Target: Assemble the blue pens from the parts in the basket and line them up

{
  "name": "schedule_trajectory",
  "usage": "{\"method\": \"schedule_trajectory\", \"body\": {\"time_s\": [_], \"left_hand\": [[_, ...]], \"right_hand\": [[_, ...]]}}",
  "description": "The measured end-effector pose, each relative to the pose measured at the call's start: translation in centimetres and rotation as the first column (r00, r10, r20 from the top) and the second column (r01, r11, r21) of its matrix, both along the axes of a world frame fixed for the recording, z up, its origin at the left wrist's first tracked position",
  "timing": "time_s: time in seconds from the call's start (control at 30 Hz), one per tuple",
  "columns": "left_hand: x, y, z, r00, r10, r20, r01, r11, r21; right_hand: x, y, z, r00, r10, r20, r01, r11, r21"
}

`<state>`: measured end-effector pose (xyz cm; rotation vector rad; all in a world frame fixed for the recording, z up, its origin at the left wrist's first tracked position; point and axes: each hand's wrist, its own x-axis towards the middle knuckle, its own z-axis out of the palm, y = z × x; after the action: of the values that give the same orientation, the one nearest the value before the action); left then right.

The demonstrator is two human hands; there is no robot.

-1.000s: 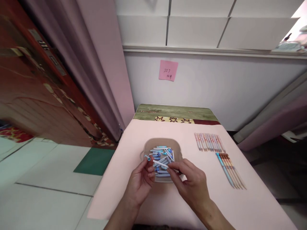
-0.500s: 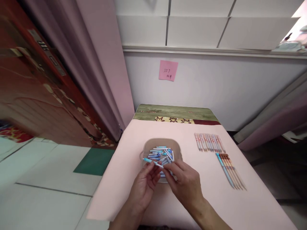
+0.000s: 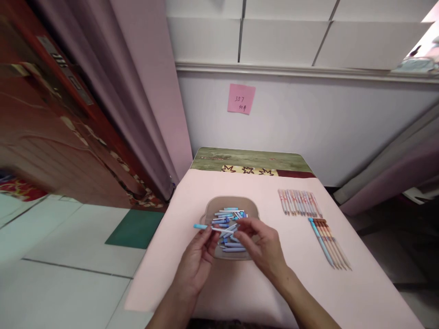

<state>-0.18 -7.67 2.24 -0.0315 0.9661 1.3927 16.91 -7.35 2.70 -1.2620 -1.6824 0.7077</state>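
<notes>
Pink tabletop (image 3: 171, 228): right hand (image 3: 263, 244) now looser, more white rod (image 3: 223, 230) showing.

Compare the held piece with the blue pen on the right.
The held piece is in the left hand; the blue pen lies on the table beside the brown-topped pens. The held piece has a white stick poking out; the blue pen shows none. The held piece runs nearly sideways across the view; the blue pen slants steeply. Both have a bright blue end.
</notes>
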Motion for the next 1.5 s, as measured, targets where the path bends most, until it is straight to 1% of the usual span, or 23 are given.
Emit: {"method": "schedule_trajectory", "body": {"time_s": [0.03,0.07,0.1,0.17,0.2,0.27,0.33,0.4,0.5,0.6,0.73,0.87,1.07,1.23,1.27,1.3,1.33,1.4,1.43,1.5], "left_hand": [[-0.6,0.2,0.2,0.999,0.034,-0.005,-0.034,0.999,-0.006],[-1.3,0.5,0.3,0.998,0.065,-0.008,-0.065,0.998,-0.010],[-2.0,0.7,0.5,0.996,0.092,-0.010,-0.092,0.996,-0.014],[-3.2,1.1,0.8,0.991,0.137,-0.008,-0.137,0.990,-0.027],[-3.7,1.3,0.9,0.988,0.155,-0.005,-0.155,0.987,-0.033],[-4.3,1.5,1.0,0.983,0.183,0.005,-0.182,0.983,-0.037],[-4.6,1.5,0.9,0.982,0.189,0.020,-0.188,0.981,-0.039],[-4.6,1.4,0.8,0.982,0.188,0.031,-0.186,0.981,-0.047],[-4.6,1.2,0.6,0.982,0.184,0.042,-0.181,0.982,-0.059],[-4.8,1.2,0.6,0.982,0.183,0.051,-0.179,0.982,-0.065],[-4.9,1.3,0.4,0.983,0.179,0.050,-0.176,0.983,-0.052],[-4.8,1.3,0.1,0.984,0.171,0.056,-0.167,0.984,-0.065],[-4.2,1.1,-0.5,0.985,0.160,0.060,-0.156,0.985,-0.076],[-3.8,0.8,-0.8,0.990,0.134,0.046,-0.131,0.989,-0.075],[-3.8,0.8,-0.8,0.991,0.131,0.043,-0.127,0.989,-0.069],[-3.9,0.8,-0.9,0.991,0.128,0.038,-0.125,0.990,-0.065],[-3.9,0.9,-1.0,0.991,0.127,0.034,-0.125,0.990,-0.060],[-4.1,1.0,-1.1,0.991,0.131,0.025,-0.130,0.990,-0.054],[-4.1,1.0,-1.1,0.991,0.134,0.019,-0.133,0.990,-0.050],[-3.9,1.2,-1.2,0.991,0.131,0.005,-0.131,0.991,-0.035]], "right_hand": [[0.5,0.5,-0.2,0.999,-0.025,-0.029,0.024,0.999,-0.040],[1.1,1.0,-0.4,0.998,-0.059,-0.025,0.057,0.996,-0.075],[1.6,1.6,-0.7,0.995,-0.096,0.025,0.098,0.991,-0.091],[2.2,2.7,-1.6,0.963,-0.125,0.238,0.153,0.983,-0.100],[2.3,3.2,-2.1,0.929,-0.098,0.358,0.147,0.983,-0.112],[1.9,3.8,-3.0,0.828,0.010,0.560,0.090,0.985,-0.151],[0.9,4.2,-3.7,0.730,0.119,0.673,0.023,0.980,-0.199],[-0.3,4.5,-4.2,0.672,0.184,0.718,-0.021,0.973,-0.230],[-1.6,5.0,-4.8,0.631,0.240,0.738,-0.068,0.964,-0.255],[-2.3,5.4,-5.3,0.583,0.288,0.760,-0.109,0.954,-0.279],[-2.4,5.7,-5.7,0.540,0.305,0.785,-0.126,0.951,-0.283],[-2.4,5.7,-5.8,0.528,0.299,0.795,-0.139,0.954,-0.266],[-2.6,5.7,-5.8,0.543,0.302,0.783,-0.161,0.953,-0.256],[-2.1,5.1,-4.8,0.583,0.294,0.757,-0.199,0.956,-0.217],[-1.7,4.9,-4.5,0.616,0.276,0.738,-0.198,0.961,-0.194],[-1.2,4.7,-4.1,0.667,0.247,0.703,-0.186,0.969,-0.165],[-0.5,4.4,-3.7,0.735,0.209,0.645,-0.164,0.978,-0.130],[1.1,3.9,-2.9,0.876,0.109,0.470,-0.083,0.994,-0.077],[2.0,3.6,-2.5,0.922,0.061,0.382,-0.039,0.997,-0.064],[3.5,2.8,-1.5,0.972,-0.007,0.234,0.019,0.999,-0.050]]}}
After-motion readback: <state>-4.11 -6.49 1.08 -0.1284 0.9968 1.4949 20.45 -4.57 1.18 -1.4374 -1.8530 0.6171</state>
